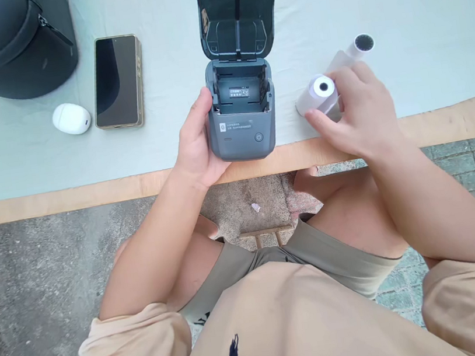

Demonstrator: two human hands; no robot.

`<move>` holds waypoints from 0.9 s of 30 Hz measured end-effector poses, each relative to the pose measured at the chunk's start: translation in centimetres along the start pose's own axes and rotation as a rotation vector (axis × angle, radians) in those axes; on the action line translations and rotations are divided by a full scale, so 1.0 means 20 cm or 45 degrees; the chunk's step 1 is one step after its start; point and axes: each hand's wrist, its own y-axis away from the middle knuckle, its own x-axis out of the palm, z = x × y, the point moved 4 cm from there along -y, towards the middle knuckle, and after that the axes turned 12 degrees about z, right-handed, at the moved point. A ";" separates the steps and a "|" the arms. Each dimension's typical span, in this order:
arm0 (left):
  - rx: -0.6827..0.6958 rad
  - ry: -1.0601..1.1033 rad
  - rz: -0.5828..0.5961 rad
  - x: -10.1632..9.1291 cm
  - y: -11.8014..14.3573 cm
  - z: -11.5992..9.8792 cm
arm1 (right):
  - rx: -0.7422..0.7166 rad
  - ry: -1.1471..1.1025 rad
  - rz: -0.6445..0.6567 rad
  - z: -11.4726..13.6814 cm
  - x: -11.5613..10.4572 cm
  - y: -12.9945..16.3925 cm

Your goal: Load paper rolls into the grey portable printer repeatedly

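White paper roll [318, 94] gripped by right hand [359, 114].

The printer [241, 106] lid's far end is cut off by the top edge. The right hand [354, 111] hides the paper roll's [318, 94] near side. Left of the printer, the dark bag [2, 46] runs out of frame; the printer's label text is too small to read.

I see a pale cloth-covered surface [417, 11] with a wooden front edge, carrying an open grey printer [242, 119], two paper rolls [318, 93], a phone [117, 80], a white earbud case [71, 118] and a dark bag [2, 46].
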 end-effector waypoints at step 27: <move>0.017 0.032 0.023 0.02 0.01 0.00 | -0.047 -0.233 0.022 0.04 0.03 -0.08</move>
